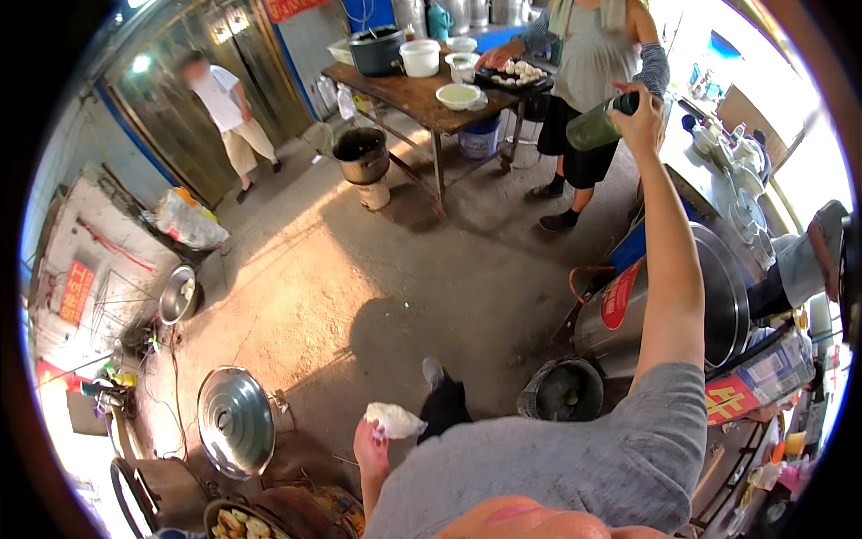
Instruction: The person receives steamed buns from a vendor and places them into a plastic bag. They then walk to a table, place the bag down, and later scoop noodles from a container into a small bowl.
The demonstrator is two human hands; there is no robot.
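My right arm is stretched out to the upper right, and my right hand (639,121) is wrapped round the dark-capped end of a green see-through bottle (594,128). The bottle lies tilted, its base pointing left and down, in front of a co-worker's dark shorts. Low in the picture, beside my dark trouser leg, my left hand (370,451) is closed on a soft white lump (395,419), which looks like a steamed bun; its exact kind is unclear. Below and left of that hand, a round pot (218,514) holds several pale, browned pieces of food.
A co-worker (593,54) stands by a wooden table (395,88) with a tray of white dough pieces (516,74). Another person (224,103) is at the far left. On the floor are a metal lid (235,422), a dark bucket (564,392) and a stove pot (361,154). A large steel drum (664,296) stands right.
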